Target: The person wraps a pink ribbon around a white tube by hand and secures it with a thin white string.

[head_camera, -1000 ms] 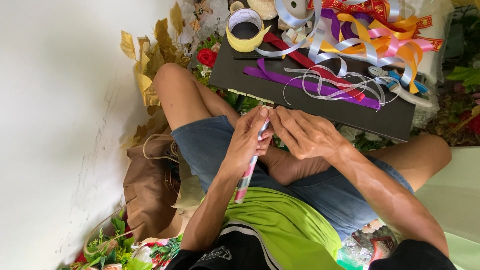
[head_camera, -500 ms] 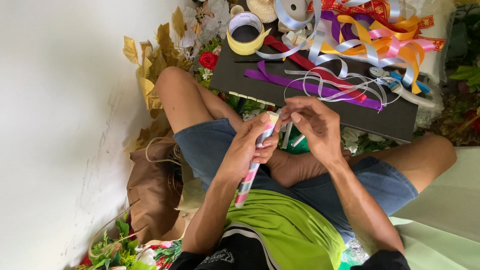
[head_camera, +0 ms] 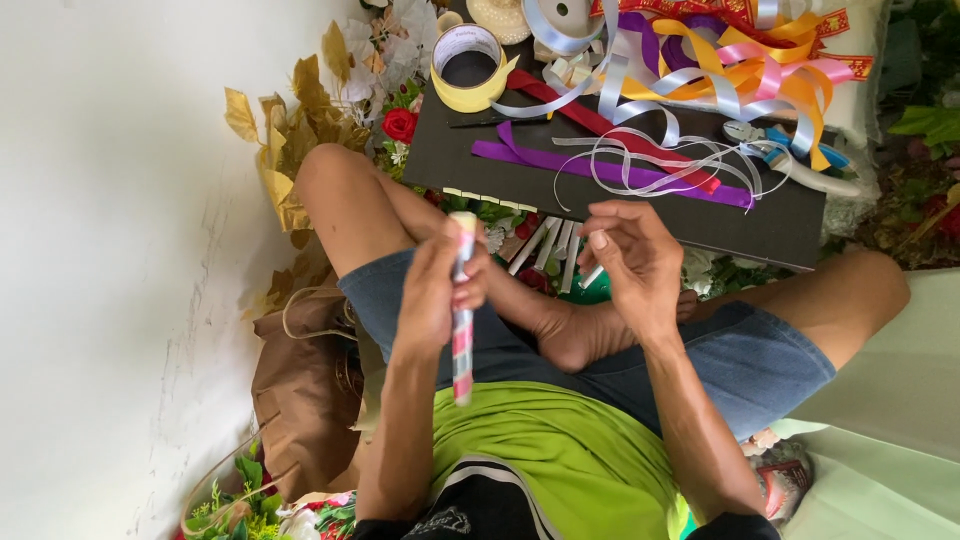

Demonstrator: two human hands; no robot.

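The slim rolled-paper stick with pink, white and green stripes [head_camera: 462, 310] stood nearly upright over the person's lap, pinched near its upper end by the left hand [head_camera: 437, 295]; it looked light, fairly stiff but crushable, best held around mid-shaft. The right hand [head_camera: 632, 262], apart from it, was loosely curled, fingertips seemingly nipping a small white piece. Beyond lay a black board [head_camera: 450, 150] strewn with coloured ribbons [head_camera: 700, 80] and a yellow tape roll [head_camera: 468, 66].
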